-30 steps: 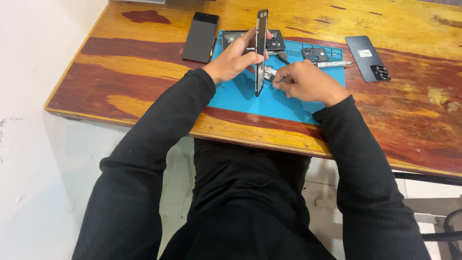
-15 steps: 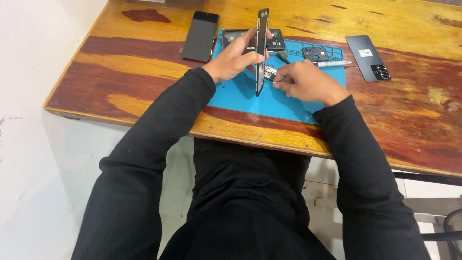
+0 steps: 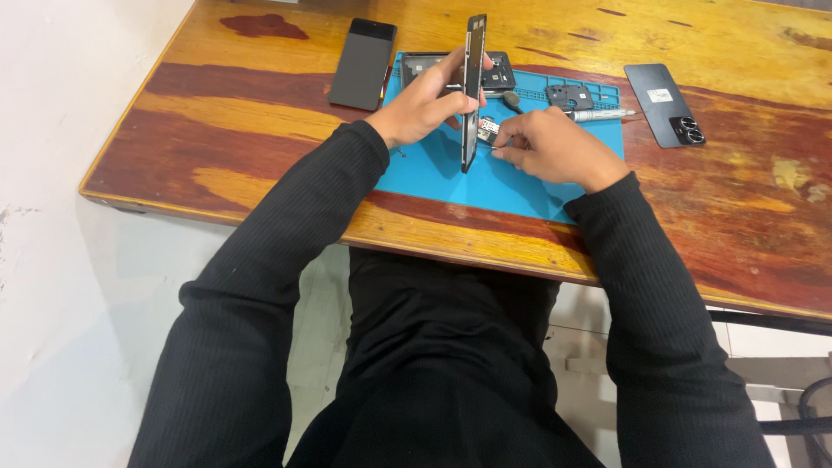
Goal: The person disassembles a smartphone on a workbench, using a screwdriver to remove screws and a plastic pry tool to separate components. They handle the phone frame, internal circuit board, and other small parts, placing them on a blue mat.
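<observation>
My left hand point(image 3: 426, 106) grips a dark phone frame point(image 3: 472, 91) and holds it upright on its edge over the blue work mat point(image 3: 433, 169). My right hand point(image 3: 550, 147) sits just right of the frame, fingers pinched on a thin tool whose tip touches a small part point(image 3: 487, 128) inside the frame. What the pinched tool is, I cannot make out clearly.
A black phone point(image 3: 362, 63) lies face up left of the mat. A black back cover with camera rings point(image 3: 666, 104) lies to the right on the wooden table point(image 3: 260, 121). A silver screwdriver point(image 3: 600, 114) and dark phone parts point(image 3: 569, 95) rest on the mat's far edge.
</observation>
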